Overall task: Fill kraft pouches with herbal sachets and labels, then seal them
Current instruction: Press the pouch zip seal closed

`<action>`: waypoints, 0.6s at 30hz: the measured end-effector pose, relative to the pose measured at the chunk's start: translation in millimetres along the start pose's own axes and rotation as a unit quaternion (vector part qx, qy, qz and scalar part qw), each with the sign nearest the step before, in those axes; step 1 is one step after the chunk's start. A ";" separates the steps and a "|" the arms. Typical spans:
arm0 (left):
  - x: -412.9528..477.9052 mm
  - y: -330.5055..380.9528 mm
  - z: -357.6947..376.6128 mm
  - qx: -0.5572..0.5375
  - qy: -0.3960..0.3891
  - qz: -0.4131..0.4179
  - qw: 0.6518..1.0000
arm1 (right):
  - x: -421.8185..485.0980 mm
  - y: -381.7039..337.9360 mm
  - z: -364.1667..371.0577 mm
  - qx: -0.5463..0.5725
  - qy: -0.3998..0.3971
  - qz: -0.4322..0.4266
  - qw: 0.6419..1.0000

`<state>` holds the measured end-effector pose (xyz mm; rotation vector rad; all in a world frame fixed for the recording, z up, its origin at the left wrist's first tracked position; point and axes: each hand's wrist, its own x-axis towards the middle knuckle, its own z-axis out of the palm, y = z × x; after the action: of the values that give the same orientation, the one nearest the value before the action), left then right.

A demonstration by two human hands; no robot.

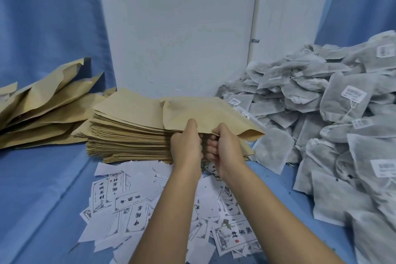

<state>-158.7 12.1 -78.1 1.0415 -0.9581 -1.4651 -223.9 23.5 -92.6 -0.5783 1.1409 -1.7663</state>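
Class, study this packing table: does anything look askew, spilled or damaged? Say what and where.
The labels lie scattered and overlapping at the front, some face down. The loose pouches at the left are creased, corners bent, unlike the neat stack. The left hand and right hand grip the top pouch.

Two bare hands (186, 146), bare forearms (171, 210).

Makeshift hand-packing workroom: blue-draped desk (42, 188); blue curtain (42, 17) and white door (182, 28) behind. Bulk stock laid out: pouch stack (128, 126) left of the left hand (186, 146), sachet heap (321, 103) right of the right hand (227, 150), loose labels (128, 206) nearer than both hands.
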 end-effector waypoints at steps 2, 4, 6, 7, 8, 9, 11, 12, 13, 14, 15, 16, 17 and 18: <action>-2.7 3.2 -0.4 0.000 -0.041 -0.026 0.999 | -1.5 -0.4 -0.3 -0.031 -0.006 -0.004 1.000; -0.2 4.5 -2.7 -0.021 -0.044 -0.029 0.998 | -0.7 -1.1 -0.9 -0.011 -0.009 0.004 1.000; 0.6 4.5 -4.3 -0.027 -0.034 -0.026 0.999 | 1.2 -1.4 -1.4 0.038 -0.005 0.012 0.999; 0.2 3.9 -4.2 -0.027 -0.035 -0.029 0.999 | 1.7 -1.1 -1.0 0.050 -0.005 0.014 0.999; -0.2 3.2 -3.9 -0.025 -0.042 -0.033 0.998 | 1.4 -0.2 -0.8 0.047 -0.008 0.015 0.999; -1.4 2.7 -3.3 -0.017 -0.055 -0.038 0.998 | 0.9 1.1 -0.6 0.036 -0.011 0.015 0.999; -2.9 3.2 -3.4 0.002 -0.081 -0.047 0.996 | -0.5 2.1 -1.9 0.015 -0.018 0.021 0.999; -1.9 3.8 -4.3 0.002 -0.084 -0.049 0.995 | -0.1 1.8 -2.8 0.018 -0.023 0.028 0.999; 0.3 3.8 -5.6 -0.003 -0.078 -0.047 0.996 | 1.2 1.1 -3.8 0.033 -0.025 0.037 0.998; 2.4 4.2 -6.4 -0.008 -0.069 -0.044 0.997 | 3.0 0.3 -4.6 0.061 -0.026 0.047 0.997; 3.5 4.2 -6.8 -0.013 -0.062 -0.041 0.997 | 4.4 -0.5 -4.7 0.090 -0.029 0.057 0.994; 2.8 4.3 -5.9 -0.017 -0.060 -0.041 0.997 | 5.1 -1.1 -4.2 0.109 -0.038 0.067 0.991; 1.9 3.9 -4.3 -0.015 -0.065 -0.041 0.997 | 4.8 -1.9 -3.7 0.109 -0.049 0.074 0.990; 0.0 3.7 -2.7 -0.002 -0.075 -0.042 0.996 | 4.0 -2.0 -3.6 0.090 -0.060 0.073 0.991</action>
<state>-155.0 11.6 -75.5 0.9902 -1.0265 -1.6325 -229.4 21.9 -92.9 -0.4740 0.9074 -1.6642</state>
